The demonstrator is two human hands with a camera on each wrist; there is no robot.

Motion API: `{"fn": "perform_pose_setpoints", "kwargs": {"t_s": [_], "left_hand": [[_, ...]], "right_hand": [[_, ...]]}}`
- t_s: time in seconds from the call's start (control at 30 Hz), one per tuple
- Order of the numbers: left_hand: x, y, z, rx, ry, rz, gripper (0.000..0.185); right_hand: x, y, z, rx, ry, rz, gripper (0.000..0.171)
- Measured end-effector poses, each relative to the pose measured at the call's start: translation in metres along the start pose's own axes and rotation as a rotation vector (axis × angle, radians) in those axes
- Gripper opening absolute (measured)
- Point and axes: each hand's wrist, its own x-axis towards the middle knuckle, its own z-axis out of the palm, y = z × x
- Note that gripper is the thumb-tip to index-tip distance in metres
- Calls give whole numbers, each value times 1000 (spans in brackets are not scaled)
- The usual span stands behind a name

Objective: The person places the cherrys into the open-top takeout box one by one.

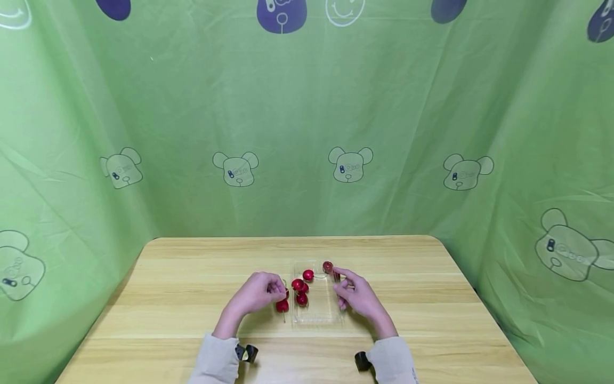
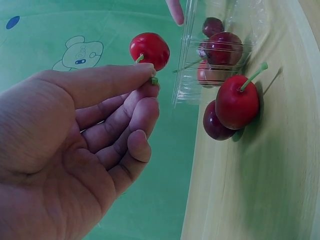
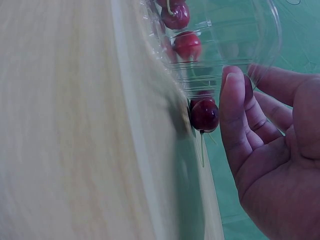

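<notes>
A red cherry [image 2: 150, 51] hangs by its green stem, which my left hand [image 2: 95, 130] pinches between thumb and fingertips. In the head view, my left hand [image 1: 259, 293] is at the left side of the clear plastic box [image 1: 318, 319]. Below it, two cherries [image 2: 237, 102] lie touching on the table. Several cherries [image 1: 301, 299] are inside the box. Against the box's right side, my right hand [image 3: 280, 150] holds its thumb and forefinger together; dark red of a cherry [image 3: 248, 91] shows between them, mostly hidden. More cherries [image 3: 205, 116] rest just beside the box.
The wooden table [image 1: 192, 266] lies under the box and the hands. A green printed curtain [image 1: 288, 106] surrounds the table's back and sides. Dark wrist devices [image 1: 363, 361] sit at both sleeve cuffs.
</notes>
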Motion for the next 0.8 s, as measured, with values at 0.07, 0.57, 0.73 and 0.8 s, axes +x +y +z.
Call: {"fn": "perform_pose_setpoints", "kwargs": {"t_s": [0.07, 0.57, 0.73, 0.8], "left_hand": [[0, 1, 0, -3, -5, 1, 7], [-1, 2, 1, 3, -32, 11, 7], [0, 2, 2, 5, -50, 14, 5], [0, 2, 2, 6, -57, 13, 5]], "right_hand": [[0, 0, 0, -2, 0, -2, 58], [-1, -1, -1, -8, 0, -1, 57], [-1, -1, -1, -4, -3, -1, 57], [0, -1, -1, -1, -5, -5, 57]]}}
